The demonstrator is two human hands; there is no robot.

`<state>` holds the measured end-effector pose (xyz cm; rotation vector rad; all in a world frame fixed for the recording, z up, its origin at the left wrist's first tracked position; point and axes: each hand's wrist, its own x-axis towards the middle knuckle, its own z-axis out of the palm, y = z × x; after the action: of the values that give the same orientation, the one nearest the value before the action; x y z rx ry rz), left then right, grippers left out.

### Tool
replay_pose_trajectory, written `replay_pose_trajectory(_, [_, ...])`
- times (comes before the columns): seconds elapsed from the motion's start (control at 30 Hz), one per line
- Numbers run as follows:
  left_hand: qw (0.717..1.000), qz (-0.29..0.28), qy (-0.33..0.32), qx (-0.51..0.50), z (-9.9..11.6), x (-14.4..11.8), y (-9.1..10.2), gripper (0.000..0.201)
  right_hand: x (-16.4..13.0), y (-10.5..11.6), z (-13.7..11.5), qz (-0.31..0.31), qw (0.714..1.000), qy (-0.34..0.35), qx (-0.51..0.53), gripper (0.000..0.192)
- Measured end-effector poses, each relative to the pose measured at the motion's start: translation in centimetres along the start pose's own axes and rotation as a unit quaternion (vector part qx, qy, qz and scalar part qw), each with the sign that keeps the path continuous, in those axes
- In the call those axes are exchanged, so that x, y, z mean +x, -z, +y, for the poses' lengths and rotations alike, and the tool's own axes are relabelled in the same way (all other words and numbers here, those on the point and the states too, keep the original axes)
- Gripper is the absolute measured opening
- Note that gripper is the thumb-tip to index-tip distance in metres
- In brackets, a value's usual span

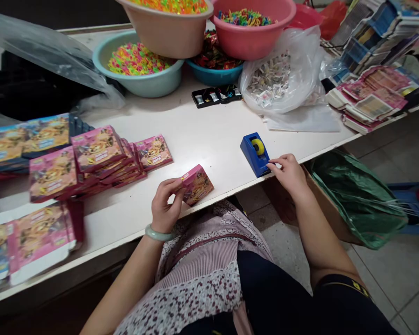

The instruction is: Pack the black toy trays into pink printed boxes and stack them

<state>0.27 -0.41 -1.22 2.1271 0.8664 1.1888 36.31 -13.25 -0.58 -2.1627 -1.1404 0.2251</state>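
My left hand (pixel 166 204) is closed on a small pink printed box (pixel 198 186), gripping its left end. The box stands tilted on its edge near the front of the table. At the front cutting end of a blue tape dispenser (pixel 253 156), my right hand (pixel 289 174) is pinched, thumb against forefinger, on the end of the tape. The strip itself is hardly visible. A yellow tape roll (pixel 258 147) sits in the dispenser. Left of my left hand, a pile of pink boxes (pixel 97 149) lies beside a single pink box (pixel 154 152).
Basins of small colourful pieces, including a pale blue basin (pixel 143 83) and a pink basin (pixel 254 39), stand at the back. Nearby are a plastic bag (pixel 300 70), an open black tray (pixel 216 95), blue boxes (pixel 45 132), flattened cartons (pixel 42 237) and a green-lined bin (pixel 356 195).
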Motion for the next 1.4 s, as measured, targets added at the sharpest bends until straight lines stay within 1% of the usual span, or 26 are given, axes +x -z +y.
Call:
replay_pose_trajectory(0.07, [1.0,-0.006,-0.004,-0.004,0.1,0.1,0.0,0.03,0.3,-0.2,-0.1,-0.026,1.0,0.001,0.015,0.025])
replay_pose_trajectory(0.13, [1.0,-0.009,-0.006,-0.004,0.1,0.0,0.0,0.033,0.3,-0.7,0.0,-0.025,0.995,-0.016,0.099,0.025])
replay_pose_trajectory(0.2, [1.0,-0.005,-0.009,0.0,0.1,0.0,0.0,0.034,-0.4,-1.4,0.4,-0.013,0.975,-0.058,0.216,0.027])
replay_pose_trajectory(0.27, [1.0,-0.001,-0.011,0.002,0.0,-0.1,0.0,0.035,-1.4,-2.2,0.8,-0.007,0.944,-0.105,0.314,0.03])
replay_pose_trajectory(0.33, [1.0,-0.001,-0.013,0.004,-0.2,-0.1,0.1,0.034,-2.2,-2.8,1.2,0.0,0.923,-0.129,0.362,0.031])
replay_pose_trajectory(0.37, [1.0,-0.003,-0.013,0.006,-0.3,-0.1,0.1,0.034,-2.5,-3.0,1.3,0.005,0.921,-0.129,0.366,0.031])
replay_pose_trajectory(0.47, [1.0,-0.003,-0.01,0.011,-0.5,0.0,0.1,0.032,-2.8,-3.3,1.3,0.02,0.933,-0.118,0.338,0.033])
replay_pose_trajectory(0.6, [1.0,0.0,-0.003,0.005,-0.5,0.1,0.0,0.032,-2.9,-3.0,0.7,0.014,0.959,-0.09,0.27,0.031])
replay_pose_trajectory(0.73, [1.0,-0.004,0.004,0.011,-0.6,-0.1,0.0,0.03,-3.0,-2.5,0.7,0.041,0.991,-0.03,0.127,0.023])
replay_pose_trajectory(0.83, [1.0,-0.019,-0.006,0.006,-0.2,0.0,0.2,0.03,-3.6,-1.6,0.5,0.014,1.0,0.012,0.024,0.02])
replay_pose_trajectory(0.87, [1.0,-0.025,-0.013,0.004,0.0,0.1,0.2,0.031,-3.9,-1.3,0.1,-0.006,1.0,0.017,0.017,0.02])
replay_pose_trajectory(0.9, [0.999,-0.029,-0.022,0.002,0.4,0.2,0.2,0.031,-4.4,-1.1,-0.7,-0.034,0.999,0.014,0.037,0.02])
replay_pose_trajectory(0.93, [0.999,-0.031,-0.029,0.001,0.7,0.3,0.2,0.031,-4.9,-1.0,-1.8,-0.069,0.994,0.004,0.084,0.02])
replay_pose_trajectory(0.97, [0.999,-0.033,-0.036,0.001,1.1,0.4,0.1,0.031,-5.5,-1.1,-3.2,-0.11,0.983,-0.007,0.148,0.02])
replay_pose_trajectory(1.03, [0.998,-0.035,-0.049,0.006,1.8,0.5,0.0,0.026,-6.4,-1.8,-6.8,-0.185,0.94,-0.021,0.286,0.019])
replay_pose_trajectory(1.1, [0.997,-0.05,-0.06,0.016,2.3,0.6,0.0,0.02,-6.8,-3.1,-10.6,-0.23,0.892,-0.019,0.388,0.018])
replay_pose_trajectory(1.17, [0.994,-0.076,-0.069,0.037,2.7,0.7,0.1,0.018,-6.8,-4.7,-13.7,-0.259,0.856,-0.015,0.447,0.024])
replay_pose_trajectory(1.2, [0.992,-0.09,-0.074,0.053,2.9,0.8,0.2,0.021,-6.7,-5.5,-14.8,-0.27,0.845,-0.015,0.461,0.029])
replay_pose_trajectory(1.23, [0.988,-0.104,-0.082,0.076,3.1,0.9,0.4,0.026,-6.5,-6.2,-15.6,-0.278,0.84,-0.015,0.467,0.034])
replay_pose_trajectory(1.27, [0.983,-0.119,-0.094,0.104,3.2,1.1,0.6,0.032,-6.3,-6.9,-16.1,-0.28,0.841,-0.015,0.463,0.037])
replay_pose_trajectory(1.3, [0.976,-0.136,-0.11,0.132,3.4,1.2,0.7,0.038,-6.0,-7.4,-16.3,-0.277,0.848,-0.013,0.451,0.04])
replay_pose_trajectory(1.33, [0.967,-0.155,-0.126,0.156,3.5,1.4,0.9,0.043,-5.8,-7.8,-16.4,-0.272,0.86,-0.009,0.432,0.042])
replay_pose_trajectory(1.4, [0.954,-0.19,-0.146,0.181,3.4,1.8,1.1,0.045,-5.3,-8.3,-16.2,-0.259,0.892,0.011,0.37,0.046])
